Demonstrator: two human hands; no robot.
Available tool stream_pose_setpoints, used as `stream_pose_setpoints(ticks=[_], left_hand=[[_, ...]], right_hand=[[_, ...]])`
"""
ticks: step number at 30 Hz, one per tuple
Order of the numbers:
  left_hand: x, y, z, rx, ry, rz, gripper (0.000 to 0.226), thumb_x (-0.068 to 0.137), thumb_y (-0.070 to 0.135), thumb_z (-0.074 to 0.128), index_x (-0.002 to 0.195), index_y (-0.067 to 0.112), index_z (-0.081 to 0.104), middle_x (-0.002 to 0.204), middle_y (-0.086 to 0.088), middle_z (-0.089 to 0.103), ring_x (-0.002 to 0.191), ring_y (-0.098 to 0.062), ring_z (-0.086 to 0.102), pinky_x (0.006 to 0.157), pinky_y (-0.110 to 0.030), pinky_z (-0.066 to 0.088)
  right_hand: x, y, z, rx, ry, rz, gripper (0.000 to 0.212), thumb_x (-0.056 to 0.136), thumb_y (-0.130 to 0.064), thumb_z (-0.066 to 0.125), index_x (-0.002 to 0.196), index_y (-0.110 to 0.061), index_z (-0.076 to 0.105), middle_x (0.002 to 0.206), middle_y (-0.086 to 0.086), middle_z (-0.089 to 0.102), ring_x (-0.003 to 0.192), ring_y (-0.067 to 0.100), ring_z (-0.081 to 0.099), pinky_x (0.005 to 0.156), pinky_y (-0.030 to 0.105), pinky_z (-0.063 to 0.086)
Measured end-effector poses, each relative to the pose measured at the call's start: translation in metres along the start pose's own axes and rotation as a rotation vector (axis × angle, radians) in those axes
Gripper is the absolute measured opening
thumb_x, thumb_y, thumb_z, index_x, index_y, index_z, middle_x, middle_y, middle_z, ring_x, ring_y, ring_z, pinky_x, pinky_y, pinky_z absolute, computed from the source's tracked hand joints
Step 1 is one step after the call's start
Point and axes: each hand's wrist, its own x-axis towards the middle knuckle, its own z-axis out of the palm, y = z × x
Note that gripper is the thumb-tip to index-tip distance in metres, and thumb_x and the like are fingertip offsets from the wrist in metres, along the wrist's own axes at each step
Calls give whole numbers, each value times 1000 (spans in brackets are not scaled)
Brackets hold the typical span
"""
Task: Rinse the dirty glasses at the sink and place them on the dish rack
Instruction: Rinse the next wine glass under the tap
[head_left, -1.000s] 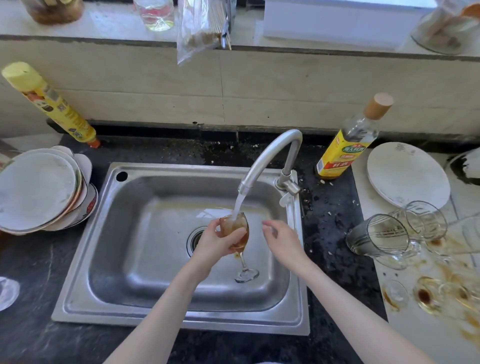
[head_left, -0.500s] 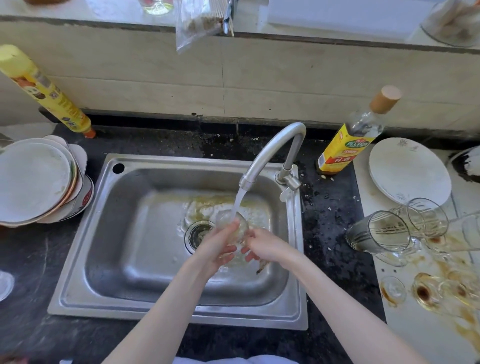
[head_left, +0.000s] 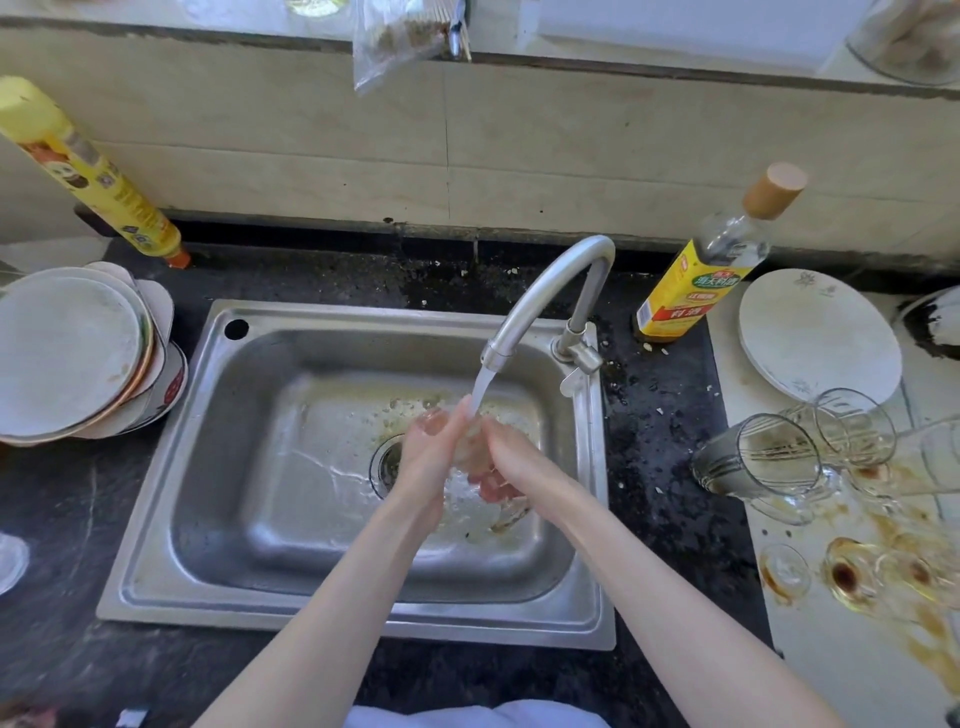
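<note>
A small stemmed glass (head_left: 470, 448) is held between both hands over the steel sink (head_left: 171, 457), right under the running tap (head_left: 540, 296). My left hand (head_left: 434, 454) wraps the bowl from the left. My right hand (head_left: 511, 465) curls round it from the right, fingers underneath. Most of the glass is hidden by the hands and the water. Several dirty glasses lie on the right counter: two tipped tumblers (head_left: 763, 457) and stained stemmed glasses (head_left: 852, 571) amid brown spills. No dish rack is in view.
A stack of plates (head_left: 67, 353) sits left of the sink, a yellow spray can (head_left: 88, 171) behind it. An oil bottle (head_left: 701, 270) and a white plate (head_left: 815, 338) stand at the right. Another glass (head_left: 8, 561) shows at the far left edge.
The brown liquid has been tipped out into the sink. My right hand has closed onto the glass, and both hands have lowered it and tilted it under the stream.
</note>
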Motion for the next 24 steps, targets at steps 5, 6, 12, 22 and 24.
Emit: stream_pose_setpoints(ticks=[5, 6, 12, 22, 24], left_hand=[[-2, 10, -3, -26, -162, 20, 44, 86, 42, 60, 107, 3, 61, 81, -6, 68, 67, -16, 60, 58, -25, 49], [-2, 13, -8, -34, -253, 47, 51, 86, 46, 58, 105, -1, 62, 78, -9, 66, 68, -19, 60, 58, -23, 46], [-1, 16, -5, -20, -146, 127, 68, 74, 57, 67, 109, -1, 61, 77, -5, 69, 64, -18, 62, 52, -21, 46], [-3, 29, 0, 4, -156, 72, 27, 80, 31, 70, 101, 16, 61, 76, 0, 66, 61, -14, 57, 50, -22, 43], [0, 23, 4, -37, -34, 77, 38, 79, 36, 70, 110, 18, 59, 98, -5, 69, 81, -16, 65, 60, -23, 47]], right_hand=[[7, -1, 12, 187, 117, -3, 52, 100, -49, 9, 86, -18, 49, 58, -3, 44, 46, 6, 35, 44, 20, 28], [8, -1, 10, 297, 30, 69, 55, 98, -55, 11, 75, -18, 45, 49, -4, 36, 38, 7, 28, 38, 19, 21], [12, -1, 12, 267, 63, -6, 64, 98, -56, 9, 88, -15, 57, 59, 4, 52, 42, 8, 35, 45, 23, 26], [13, 5, 2, 345, 11, 34, 75, 91, -68, 6, 67, -14, 53, 37, -7, 36, 30, 6, 25, 35, 15, 17], [16, 6, 8, 162, 139, -102, 79, 91, -66, 2, 96, -16, 63, 53, -7, 56, 41, 5, 43, 42, 20, 34]])
